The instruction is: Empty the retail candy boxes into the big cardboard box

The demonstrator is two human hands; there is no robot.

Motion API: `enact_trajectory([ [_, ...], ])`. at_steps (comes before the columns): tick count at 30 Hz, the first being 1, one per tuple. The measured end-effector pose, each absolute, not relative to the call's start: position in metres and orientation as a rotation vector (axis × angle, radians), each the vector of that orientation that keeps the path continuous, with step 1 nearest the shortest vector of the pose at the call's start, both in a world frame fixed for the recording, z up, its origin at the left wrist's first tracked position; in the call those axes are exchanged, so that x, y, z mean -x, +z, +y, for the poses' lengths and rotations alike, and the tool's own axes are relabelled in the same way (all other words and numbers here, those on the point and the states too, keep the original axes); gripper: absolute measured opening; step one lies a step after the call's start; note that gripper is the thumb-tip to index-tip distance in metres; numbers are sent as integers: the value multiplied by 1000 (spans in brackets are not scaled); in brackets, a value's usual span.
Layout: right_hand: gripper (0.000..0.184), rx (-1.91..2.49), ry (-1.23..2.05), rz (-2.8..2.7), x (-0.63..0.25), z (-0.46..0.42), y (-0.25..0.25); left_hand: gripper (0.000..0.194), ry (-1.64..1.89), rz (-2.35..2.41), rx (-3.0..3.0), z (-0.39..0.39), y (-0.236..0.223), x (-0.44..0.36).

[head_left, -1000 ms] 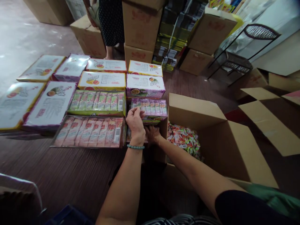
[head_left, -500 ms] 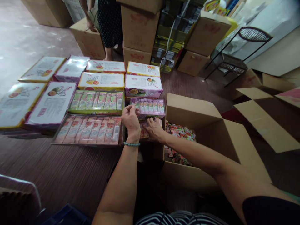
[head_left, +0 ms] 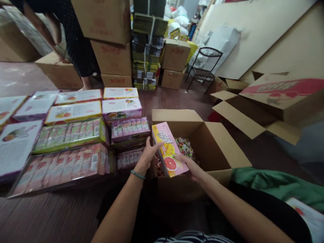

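A pink and yellow printed box (head_left: 170, 152), with grapefruit and mango pictures on its face, is held tilted above the open carton's left side. My right hand (head_left: 191, 166) grips its lower right edge, thumb on the front and fingers underneath. On the left edge, my left hand (head_left: 149, 153) has its thumb over the face; its other fingers are partly hidden. Beneath the box, the large open carton (head_left: 215, 145) contains many small wrapped packets (head_left: 186, 146). Left of my hands are a tray of purple sachets (head_left: 131, 126) and a lower pack of sachets (head_left: 129, 158).
Further left lie trays of green sachets (head_left: 69, 133) and pink sachets (head_left: 63, 165), with white-topped boxes (head_left: 76, 111) behind. Stacked cartons (head_left: 111, 55) and a person's legs (head_left: 76, 44) are at the back. Another open carton (head_left: 243, 108), a chair (head_left: 206, 65) and green cloth (head_left: 278, 185) are at right.
My hands have left the sachet packs and moved right, and now hold the pink and yellow box over the carton. The view has swung right.
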State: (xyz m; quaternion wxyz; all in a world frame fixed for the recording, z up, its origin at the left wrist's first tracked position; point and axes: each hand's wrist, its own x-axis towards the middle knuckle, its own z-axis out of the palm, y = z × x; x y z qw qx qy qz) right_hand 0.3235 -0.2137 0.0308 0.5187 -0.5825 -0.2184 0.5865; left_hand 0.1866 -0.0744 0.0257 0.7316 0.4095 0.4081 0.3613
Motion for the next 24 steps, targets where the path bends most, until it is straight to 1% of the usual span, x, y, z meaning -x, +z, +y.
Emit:
enact_trajectory([
  [2, 70, 1300, 1354, -491, -313, -229, 29, 78, 599, 615, -857, -92, 28, -202],
  [4, 77, 1294, 1314, -558, -311, -241, 32, 78, 564, 474, -830, -100, 29, -214],
  [5, 78, 1361, 1236, -633, -314, -246, 35, 79, 570, 447, -818, -101, 30, -218],
  [6, 79, 1479, 1079, -728, -320, -251, 38, 81, 570, 434, -810, -101, 30, -222],
  [7, 79, 1627, 840, -847, -327, -255, 41, 85, 566, 433, -809, -100, 29, -226],
  [8, 76, 1767, 543, -997, -335, -257, 45, 91, 554, 445, -819, -100, 28, -229],
  [10, 58, 1915, -1, -1424, -351, -258, 53, 106, 528, 492, -865, -98, 26, -236],
  [11, 47, 1915, -160, -1694, -357, -256, 57, 113, 517, 518, -887, -98, 24, -239],
  [12, 38, 1882, -232, -1973, -363, -252, 61, 116, 513, 541, -909, -98, 24, -242],
  [13, 33, 1836, -244, -2227, -367, -247, 65, 118, 518, 559, -931, -98, 23, -244],
  [15, 27, 1770, -220, -2559, -373, -237, 76, 112, 523, 555, -962, -95, 25, -245],
  [16, 22, 1744, -201, -2644, -375, -234, 82, 106, 510, 540, -964, -93, 27, -244],
  [18, 10, 1661, -151, -2708, -380, -232, 100, 87, 442, 493, -905, -87, 32, -240],
  [19, 9, 1616, -130, -2686, -382, -234, 110, 77, 394, 466, -843, -83, 35, -236],
  [21, 18, 1545, -90, -2566, -388, -241, 131, 63, 297, 427, -730, -79, 40, -231],
  [24, 35, 1498, -62, -2334, -395, -248, 158, 59, 210, 392, -692, -81, 44, -232],
])
